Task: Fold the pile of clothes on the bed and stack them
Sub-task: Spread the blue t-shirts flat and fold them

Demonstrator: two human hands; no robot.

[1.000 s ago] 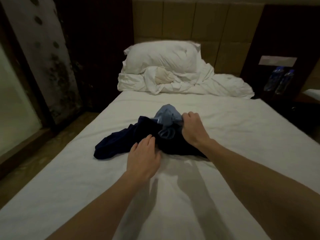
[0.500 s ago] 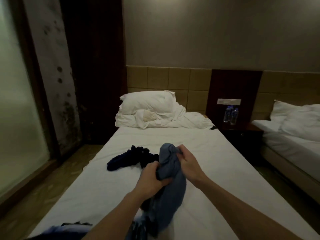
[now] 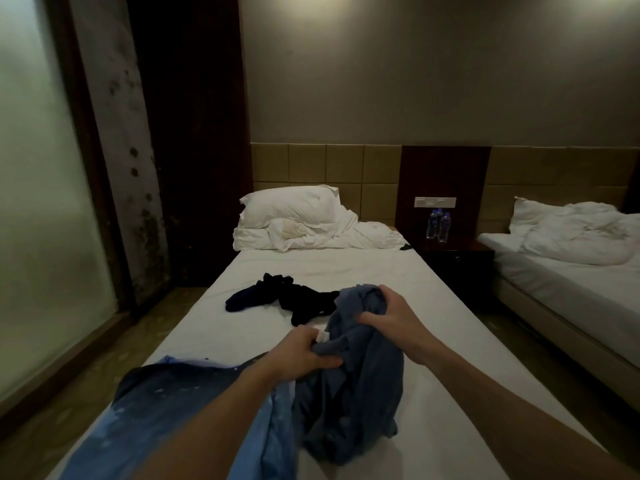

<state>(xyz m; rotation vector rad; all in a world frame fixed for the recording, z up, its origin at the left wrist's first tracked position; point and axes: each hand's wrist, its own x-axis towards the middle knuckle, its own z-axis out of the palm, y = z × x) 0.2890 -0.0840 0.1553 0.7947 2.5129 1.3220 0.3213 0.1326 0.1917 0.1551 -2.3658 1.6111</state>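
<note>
On the bed [image 3: 398,271], a pillow [image 3: 291,206] lies far, loose clothes [image 3: 277,296] mid-bed, a held garment [image 3: 360,375] nearer; bottles [image 3: 438,225] stand right.

White-sheeted bed [image 3: 346,268], dark clothes [image 3: 287,301], pillow [image 3: 291,204], rumpled duvet [image 3: 329,235]

Soft matt blue cloth garment [image 3: 349,368], smooth white cotton-like sheet [image 3: 346,268], glossy dark wood nightstand [image 3: 453,258].
</note>
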